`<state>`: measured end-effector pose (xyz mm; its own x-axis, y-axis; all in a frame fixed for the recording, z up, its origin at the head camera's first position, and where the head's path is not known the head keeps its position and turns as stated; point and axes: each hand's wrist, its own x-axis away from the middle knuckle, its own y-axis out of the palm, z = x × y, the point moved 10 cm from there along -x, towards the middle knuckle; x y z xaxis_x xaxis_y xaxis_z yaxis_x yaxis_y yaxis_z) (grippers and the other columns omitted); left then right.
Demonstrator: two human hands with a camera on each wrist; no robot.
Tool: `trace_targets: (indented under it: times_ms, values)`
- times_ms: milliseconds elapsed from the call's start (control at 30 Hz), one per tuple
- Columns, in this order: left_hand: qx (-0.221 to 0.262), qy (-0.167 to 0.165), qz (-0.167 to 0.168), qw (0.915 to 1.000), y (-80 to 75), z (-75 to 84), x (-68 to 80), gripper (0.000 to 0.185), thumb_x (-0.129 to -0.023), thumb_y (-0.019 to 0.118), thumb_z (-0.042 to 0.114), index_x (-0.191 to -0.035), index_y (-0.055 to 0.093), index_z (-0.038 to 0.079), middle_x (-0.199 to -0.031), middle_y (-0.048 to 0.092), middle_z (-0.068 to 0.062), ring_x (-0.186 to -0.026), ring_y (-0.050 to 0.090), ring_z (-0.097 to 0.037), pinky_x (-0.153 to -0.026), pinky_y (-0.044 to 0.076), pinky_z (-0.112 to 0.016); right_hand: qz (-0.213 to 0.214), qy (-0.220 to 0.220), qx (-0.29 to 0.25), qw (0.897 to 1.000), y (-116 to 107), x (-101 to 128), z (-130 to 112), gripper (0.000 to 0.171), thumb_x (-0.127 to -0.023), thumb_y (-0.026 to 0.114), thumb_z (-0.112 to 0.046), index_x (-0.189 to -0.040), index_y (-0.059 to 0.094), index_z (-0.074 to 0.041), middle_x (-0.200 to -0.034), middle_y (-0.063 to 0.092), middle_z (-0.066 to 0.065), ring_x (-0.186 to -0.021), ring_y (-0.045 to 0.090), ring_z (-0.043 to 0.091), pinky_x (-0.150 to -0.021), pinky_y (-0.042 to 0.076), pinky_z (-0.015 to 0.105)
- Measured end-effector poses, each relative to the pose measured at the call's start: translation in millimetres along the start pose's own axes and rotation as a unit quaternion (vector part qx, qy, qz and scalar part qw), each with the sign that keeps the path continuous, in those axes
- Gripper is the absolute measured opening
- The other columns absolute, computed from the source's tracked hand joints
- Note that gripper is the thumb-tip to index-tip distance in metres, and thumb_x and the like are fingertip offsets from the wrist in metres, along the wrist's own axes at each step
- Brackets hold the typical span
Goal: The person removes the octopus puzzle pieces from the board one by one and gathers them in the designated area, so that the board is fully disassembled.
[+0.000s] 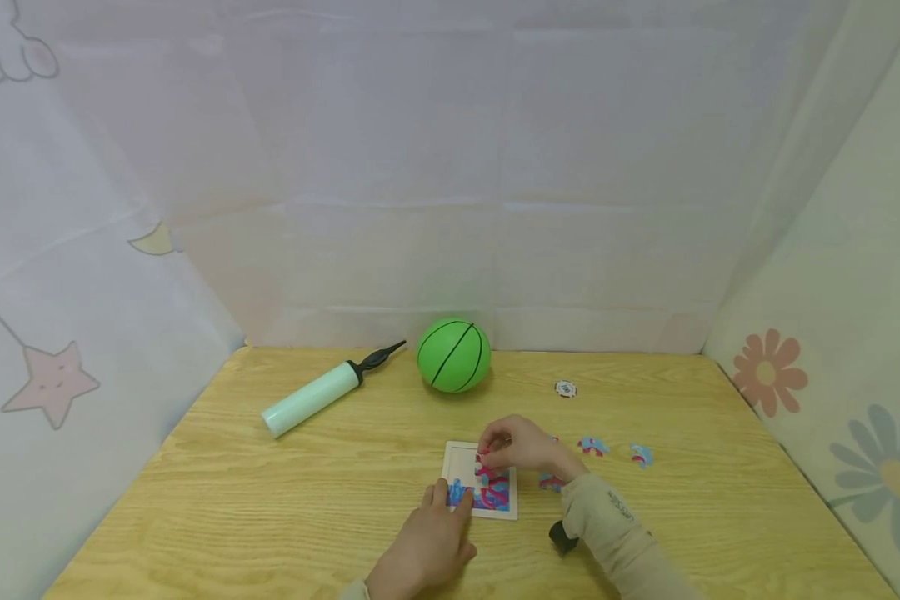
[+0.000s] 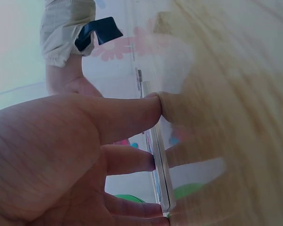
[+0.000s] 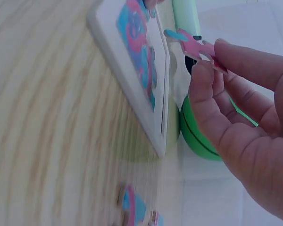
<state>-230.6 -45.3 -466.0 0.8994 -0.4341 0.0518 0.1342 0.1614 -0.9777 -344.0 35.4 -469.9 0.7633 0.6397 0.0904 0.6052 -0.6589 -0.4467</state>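
Over the puzzle tray (image 1: 459, 460) on the bench (image 1: 270, 500), your right hand (image 1: 513, 443) pinches a puzzle piece (image 3: 193, 46); keep your left hand (image 1: 423, 550) fingers (image 2: 132, 113), straight, bracing the tray's edge, and lower the piece flat.

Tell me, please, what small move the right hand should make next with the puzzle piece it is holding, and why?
Probably lower the puzzle piece into the unfilled upper part of the puzzle tray. The right hand pinches the piece just above the tray, apparently not yet seated, and the left hand presses the tray's near edge, steadying it. Three loose pieces wait on the table to its right.
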Motion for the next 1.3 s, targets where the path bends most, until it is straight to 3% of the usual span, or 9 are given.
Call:
trace_targets:
  times_ms: [233,500,1000,1300]
  values:
    - [-0.001,-0.008,-0.010,0.9999,1.4,-0.2,-0.6,0.063,-0.084,0.070,0.037,-0.135,0.053,0.004,-0.129,0.045,-0.029,-0.118,0.047,-0.041,-0.083,0.052,-0.046,0.028,0.003,-0.014,1.000,-25.1,23.5,11.4,0.010,-0.088,0.069,-0.011,-0.095,0.067,-0.004,-0.087,0.065,0.005,-0.079,0.061,0.017,-0.072,0.054,0.031]
    - [0.007,-0.005,-0.013,0.9999,2.6,-1.0,0.0,0.063,-0.085,0.069,0.036,-0.136,0.052,0.003,-0.130,0.043,-0.031,-0.120,0.045,-0.044,-0.085,0.051,-0.047,0.029,-0.018,-0.047,0.998,-47.0,49.1,21.6,0.013,-0.091,0.065,-0.011,-0.097,0.064,0.001,-0.087,0.065,0.011,-0.080,0.064,0.021,-0.074,0.056,0.038]
    - [0.014,-0.003,0.001,0.9999,1.1,-0.4,0.4,0.063,-0.084,0.070,0.034,-0.135,0.053,0.002,-0.127,0.044,-0.028,-0.117,0.046,-0.041,-0.082,0.052,-0.047,0.025,-0.016,-0.063,0.998,-77.9,94.2,65.8,0.015,-0.092,0.062,-0.006,-0.098,0.061,0.008,-0.091,0.065,0.017,-0.080,0.063,0.017,-0.072,0.056,0.031]
    - [0.023,-0.007,-0.014,0.9996,4.2,-2.1,-1.0,0.063,-0.084,0.069,0.034,-0.137,0.052,0.003,-0.131,0.043,-0.030,-0.121,0.044,-0.044,-0.086,0.050,-0.048,0.005,0.026,-0.064,0.998,-87.3,109.3,73.8,0.021,-0.092,0.062,-0.007,-0.103,0.060,0.012,-0.090,0.065,0.014,-0.070,0.056,0.011,-0.061,0.049,0.025]
